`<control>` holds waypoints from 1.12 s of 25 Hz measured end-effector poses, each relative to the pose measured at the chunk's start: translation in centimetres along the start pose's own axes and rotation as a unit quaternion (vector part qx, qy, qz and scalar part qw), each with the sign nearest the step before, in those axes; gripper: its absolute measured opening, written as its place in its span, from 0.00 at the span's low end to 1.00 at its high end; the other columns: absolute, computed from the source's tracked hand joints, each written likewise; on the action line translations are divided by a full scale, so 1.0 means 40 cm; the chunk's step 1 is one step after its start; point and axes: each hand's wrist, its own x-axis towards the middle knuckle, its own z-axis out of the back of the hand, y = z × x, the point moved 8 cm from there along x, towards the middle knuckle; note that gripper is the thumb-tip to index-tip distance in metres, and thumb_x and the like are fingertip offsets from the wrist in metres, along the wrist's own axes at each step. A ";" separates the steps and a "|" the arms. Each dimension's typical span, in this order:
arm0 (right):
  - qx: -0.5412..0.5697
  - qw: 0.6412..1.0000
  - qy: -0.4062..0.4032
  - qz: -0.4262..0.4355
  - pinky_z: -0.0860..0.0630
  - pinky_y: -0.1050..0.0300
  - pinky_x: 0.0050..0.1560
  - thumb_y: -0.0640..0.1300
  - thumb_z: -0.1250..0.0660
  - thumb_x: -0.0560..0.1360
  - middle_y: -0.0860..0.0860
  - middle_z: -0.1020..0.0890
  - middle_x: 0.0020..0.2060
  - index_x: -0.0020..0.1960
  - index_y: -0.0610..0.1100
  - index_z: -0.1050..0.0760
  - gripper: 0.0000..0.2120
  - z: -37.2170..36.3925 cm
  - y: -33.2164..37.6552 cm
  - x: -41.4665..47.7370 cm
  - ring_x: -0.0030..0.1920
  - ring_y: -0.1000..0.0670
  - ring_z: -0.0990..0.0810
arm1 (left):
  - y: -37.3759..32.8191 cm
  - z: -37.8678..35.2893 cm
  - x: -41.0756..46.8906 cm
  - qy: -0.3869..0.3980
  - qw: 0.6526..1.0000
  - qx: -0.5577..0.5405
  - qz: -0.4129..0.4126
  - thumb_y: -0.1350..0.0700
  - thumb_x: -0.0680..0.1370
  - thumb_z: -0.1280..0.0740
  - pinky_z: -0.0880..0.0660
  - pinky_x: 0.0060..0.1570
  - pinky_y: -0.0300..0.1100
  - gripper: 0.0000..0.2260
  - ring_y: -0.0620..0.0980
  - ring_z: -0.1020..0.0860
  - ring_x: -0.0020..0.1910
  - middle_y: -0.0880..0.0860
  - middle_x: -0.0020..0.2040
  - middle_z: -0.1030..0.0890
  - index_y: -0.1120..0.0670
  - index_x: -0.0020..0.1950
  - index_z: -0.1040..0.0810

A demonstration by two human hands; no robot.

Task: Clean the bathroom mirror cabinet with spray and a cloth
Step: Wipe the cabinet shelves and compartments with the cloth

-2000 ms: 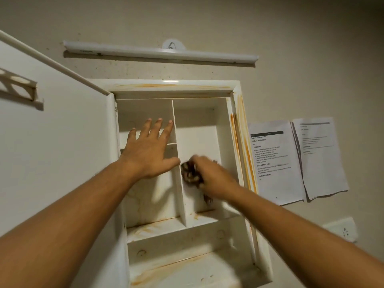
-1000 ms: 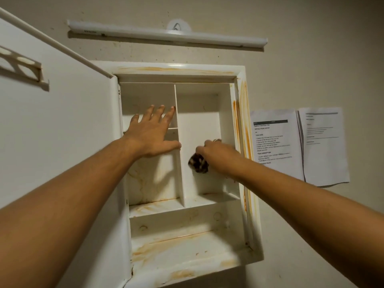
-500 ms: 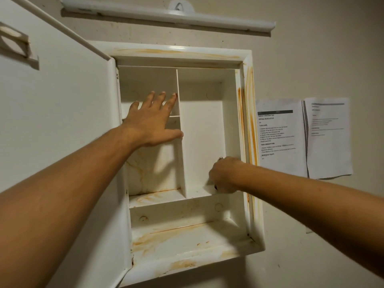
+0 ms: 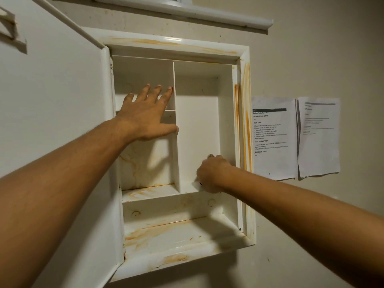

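The left hand (image 4: pixel 145 121) lies flat, fingers spread, against the divider (image 4: pixel 177 159) of the mirror cabinet (image 4: pixel 243 65), likely bracing it. The right hand (image 4: pixel 212 173) is curled low in the right compartment, pressing on its floor. Only a dark sliver of cloth (image 4: pixel 200 183) shows beneath it.

A bathroom, to judge by its fittings: a white plastic wall cabinet (image 4: pixel 176 46) hangs open on a plain beige painted wall (image 4: pixel 311 48), its door (image 4: pixel 52 100) swung out to the left, its inside split into small compartments by shallow shelves (image 4: pixel 176 235) and an upright divider (image 4: pixel 177 159). A slim tube light (image 4: pixel 187 11) is mounted on the wall directly above the cabinet, and orange, rust-like stains (image 4: pixel 246 129) streak the frame and the shelves. Two printed sheets (image 4: pixel 274 163) are stuck to the wall just beside the cabinet.
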 end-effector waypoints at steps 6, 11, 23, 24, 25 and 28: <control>0.264 0.963 -0.025 0.047 0.22 0.54 0.47 0.42 0.32 0.80 0.49 0.17 0.47 0.58 0.45 0.19 0.08 0.006 0.024 -0.001 0.48 0.47 0.19 | 0.005 -0.006 0.000 -0.001 1.000 0.004 -0.003 0.28 0.77 0.40 0.49 0.78 0.66 0.47 0.58 0.57 0.83 0.54 0.85 0.57 0.47 0.84 0.63; 0.126 0.990 -0.059 0.011 0.25 0.55 0.38 0.42 0.33 0.80 0.50 0.23 0.36 0.48 0.42 0.22 0.04 0.022 0.010 0.003 0.36 0.49 0.23 | 0.010 -0.007 0.009 0.003 1.000 0.007 -0.004 0.25 0.73 0.44 0.49 0.78 0.66 0.49 0.57 0.57 0.83 0.53 0.85 0.56 0.46 0.84 0.63; 0.377 0.919 -0.115 0.007 0.19 0.48 0.53 0.36 0.26 0.73 0.47 0.15 0.50 0.59 0.45 0.18 0.15 -0.012 0.028 0.028 0.50 0.45 0.18 | 0.008 -0.018 0.008 0.011 1.000 0.022 -0.005 0.24 0.69 0.49 0.49 0.78 0.65 0.50 0.57 0.57 0.83 0.53 0.85 0.58 0.46 0.83 0.64; 0.391 0.911 -0.131 -0.004 0.19 0.48 0.51 0.35 0.26 0.73 0.46 0.16 0.49 0.57 0.44 0.18 0.14 -0.005 0.041 0.031 0.49 0.44 0.18 | 0.011 -0.015 0.009 0.010 1.000 0.020 -0.005 0.24 0.69 0.49 0.49 0.78 0.66 0.50 0.57 0.57 0.83 0.53 0.85 0.58 0.46 0.83 0.64; 0.401 0.905 -0.138 -0.004 0.19 0.48 0.50 0.35 0.27 0.74 0.46 0.16 0.48 0.55 0.44 0.18 0.12 0.000 0.044 0.025 0.48 0.44 0.18 | 0.014 -0.013 0.009 0.014 1.000 0.018 -0.005 0.24 0.70 0.49 0.49 0.78 0.66 0.50 0.57 0.57 0.83 0.53 0.85 0.58 0.46 0.83 0.64; 0.429 0.895 -0.107 0.059 0.21 0.51 0.46 0.38 0.29 0.76 0.48 0.16 0.45 0.53 0.44 0.17 0.07 0.000 0.017 -0.034 0.45 0.48 0.19 | 0.014 -0.022 0.008 0.018 0.999 0.025 -0.009 0.23 0.69 0.49 0.48 0.78 0.66 0.51 0.57 0.56 0.83 0.53 0.85 0.58 0.47 0.83 0.64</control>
